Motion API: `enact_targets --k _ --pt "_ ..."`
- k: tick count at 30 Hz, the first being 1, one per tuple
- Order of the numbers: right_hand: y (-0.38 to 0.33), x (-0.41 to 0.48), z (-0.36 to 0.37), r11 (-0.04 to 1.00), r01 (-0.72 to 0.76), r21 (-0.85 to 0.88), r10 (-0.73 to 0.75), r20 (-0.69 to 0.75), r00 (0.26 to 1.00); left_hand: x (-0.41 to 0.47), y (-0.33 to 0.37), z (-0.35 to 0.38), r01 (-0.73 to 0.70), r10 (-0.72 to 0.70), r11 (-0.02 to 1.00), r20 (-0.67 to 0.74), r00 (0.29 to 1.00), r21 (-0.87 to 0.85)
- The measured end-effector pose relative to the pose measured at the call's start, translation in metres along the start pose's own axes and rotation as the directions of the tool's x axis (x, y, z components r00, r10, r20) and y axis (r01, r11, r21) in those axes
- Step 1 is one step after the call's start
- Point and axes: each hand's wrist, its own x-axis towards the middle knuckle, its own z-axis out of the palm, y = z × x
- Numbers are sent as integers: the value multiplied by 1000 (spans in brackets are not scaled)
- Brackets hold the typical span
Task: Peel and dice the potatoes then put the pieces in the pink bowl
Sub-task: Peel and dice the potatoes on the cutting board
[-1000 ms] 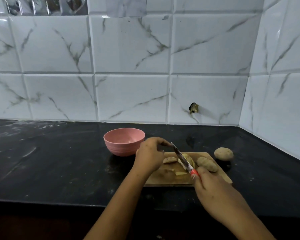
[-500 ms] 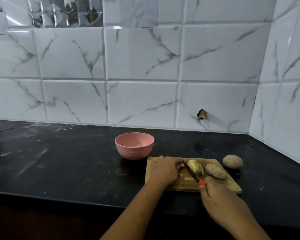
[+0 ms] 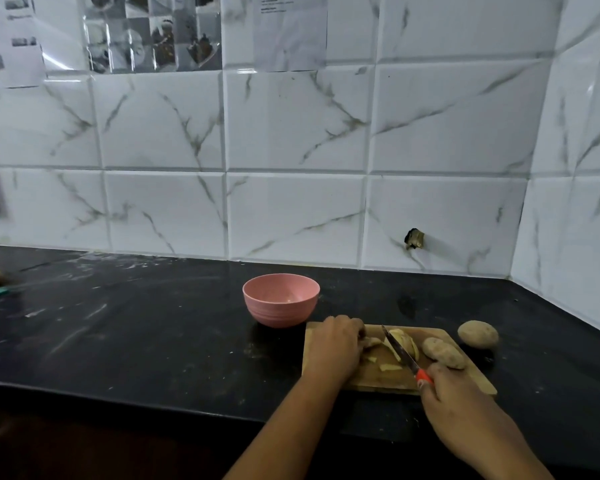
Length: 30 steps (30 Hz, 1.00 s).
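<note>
From the head camera: slice straight down through the peeled potato (image 3: pixel 406 342) on the wooden cutting board (image 3: pixel 378 381), keeping fingertips tucked clear of the knife (image 3: pixel 400 352), left grip (image 3: pixel 333 344) curled knuckles-up over a cut piece (image 3: pixel 371 342), right grip (image 3: pixel 454 393) wrapped round the red handle, pink bowl (image 3: pixel 280 301) just behind the board's left corner.

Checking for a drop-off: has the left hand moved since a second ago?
Yes. The left hand has dropped from beside the rim of the pink bowl down onto the cutting board, where it holds a potato piece.
</note>
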Motion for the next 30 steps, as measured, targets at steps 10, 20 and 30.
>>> enact_targets --k 10,20,30 --pt "6 -2 0 1000 -16 20 17 -16 1000 3 -1 -4 -171 169 985 66 983 28" --pt "6 -3 -1 1000 10 13 -9 -20 1000 -22 -4 -10 -60 60 998 -15 998 3" --pt "-7 -11 4 996 69 -53 -67 44 997 -42 -16 -13 86 -82 969 25 996 -232"
